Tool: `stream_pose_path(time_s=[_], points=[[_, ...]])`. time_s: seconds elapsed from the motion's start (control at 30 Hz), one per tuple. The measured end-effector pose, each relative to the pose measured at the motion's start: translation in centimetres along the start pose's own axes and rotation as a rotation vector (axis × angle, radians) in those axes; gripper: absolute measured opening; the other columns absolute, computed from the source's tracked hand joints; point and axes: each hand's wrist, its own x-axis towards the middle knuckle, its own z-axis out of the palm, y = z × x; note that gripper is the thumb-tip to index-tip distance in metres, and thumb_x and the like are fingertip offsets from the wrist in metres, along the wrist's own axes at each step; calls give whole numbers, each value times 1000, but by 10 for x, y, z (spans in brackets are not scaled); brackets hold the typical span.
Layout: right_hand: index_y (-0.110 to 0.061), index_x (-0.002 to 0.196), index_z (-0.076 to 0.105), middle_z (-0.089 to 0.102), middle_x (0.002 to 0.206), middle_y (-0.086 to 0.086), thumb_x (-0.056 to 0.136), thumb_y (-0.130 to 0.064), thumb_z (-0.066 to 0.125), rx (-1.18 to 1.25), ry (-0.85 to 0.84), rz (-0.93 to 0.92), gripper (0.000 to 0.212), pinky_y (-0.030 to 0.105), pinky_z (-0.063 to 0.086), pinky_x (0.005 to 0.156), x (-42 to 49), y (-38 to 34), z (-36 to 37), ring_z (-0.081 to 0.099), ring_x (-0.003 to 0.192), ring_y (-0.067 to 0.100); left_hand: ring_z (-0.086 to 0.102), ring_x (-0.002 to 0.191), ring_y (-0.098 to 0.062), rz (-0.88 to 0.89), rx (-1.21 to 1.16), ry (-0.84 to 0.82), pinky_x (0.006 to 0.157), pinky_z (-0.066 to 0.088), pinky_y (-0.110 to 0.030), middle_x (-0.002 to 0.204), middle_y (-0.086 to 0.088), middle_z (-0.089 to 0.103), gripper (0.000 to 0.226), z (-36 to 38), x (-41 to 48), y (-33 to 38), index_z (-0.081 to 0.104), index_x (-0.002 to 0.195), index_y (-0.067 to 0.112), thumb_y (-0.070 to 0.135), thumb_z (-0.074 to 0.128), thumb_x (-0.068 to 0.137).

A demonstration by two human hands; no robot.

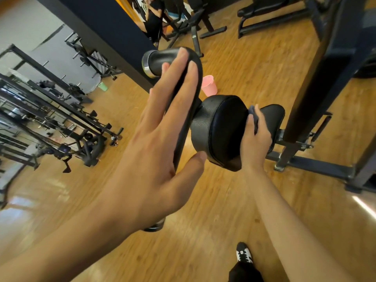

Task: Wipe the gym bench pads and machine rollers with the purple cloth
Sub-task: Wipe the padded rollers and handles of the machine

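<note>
The dark machine upright (pixel 305 88) stands just right of the padded roller (pixel 219 129). The roller looks like firm foam under grained vinyl and may turn when rubbed, so it wants steadying. Left of the roller, the left hand (pixel 154 143) lays straight fingers along the curved bar (pixel 181 143), gripping nothing. At the roller's right edge, the right hand (pixel 255 139) curls round the purple cloth (pixel 253 117), which looks soft, light and best held bunched. A smaller pad (pixel 273 112) lies beyond: two pads, one cloth.

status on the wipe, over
Left hand open, flat on bar. Right hand grips cloth against roller. Nothing in the way.
</note>
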Motion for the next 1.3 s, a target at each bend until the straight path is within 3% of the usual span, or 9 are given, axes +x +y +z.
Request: stream_pose_path(time_s=[0.17,0.47,0.53,0.67,0.87,1.03,1.1,1.23,1.3], points=[[-27,158,36,42,158,-13,110,-27,42,52,21,72,48,5,35,106,-78,35,-13,34,140,-10,1,162,-24,-11,5,11,129,16,-49,173,-9,7,96,2,0,3,16,163,2,11,67,82],[-24,144,54,55,127,-10,110,-33,40,127,79,413,37,25,43,101,12,38,-14,50,132,15,1,162,-24,19,22,10,130,14,-44,172,-14,8,98,2,7,1,16,162,-2,14,68,80],[-24,147,51,54,133,-15,111,-29,42,97,109,291,38,9,43,92,-31,20,-9,49,127,4,3,162,-22,21,1,22,130,14,-38,172,-13,9,99,3,8,3,17,162,-1,13,69,79],[-22,153,44,53,145,-16,109,-17,47,194,91,44,44,6,46,93,-78,-7,-6,49,126,-15,4,161,-23,29,3,26,130,17,-41,172,-13,9,99,4,10,5,18,162,0,13,70,79],[-11,148,51,53,152,-1,108,-21,50,77,16,-208,41,11,33,113,0,-59,4,41,146,6,3,162,-22,27,10,37,130,15,-44,173,-8,10,96,5,9,4,20,163,3,21,67,81],[-14,152,45,40,161,-1,105,-19,54,-16,-88,-340,48,25,30,121,-71,-20,-8,31,152,11,2,162,-20,-4,-17,42,128,17,-51,173,-1,11,98,4,7,5,20,164,7,17,70,80],[-24,157,36,35,164,-6,105,-32,53,31,-89,-217,56,34,26,125,-55,-17,-5,27,153,9,2,162,-21,6,-9,36,128,18,-55,173,-3,11,99,3,7,4,19,164,6,16,71,79],[-22,159,36,35,164,-5,108,-38,48,143,-14,108,55,-5,22,104,-27,-48,8,23,153,6,2,162,-24,-7,5,21,127,19,-58,174,-7,9,99,4,3,1,18,163,4,17,70,79],[-17,156,41,39,161,-9,108,-31,48,203,5,55,50,-2,25,107,-49,-68,10,28,150,2,2,162,-22,-14,-12,42,127,19,-57,174,-5,9,96,4,1,3,19,164,6,22,67,82]])
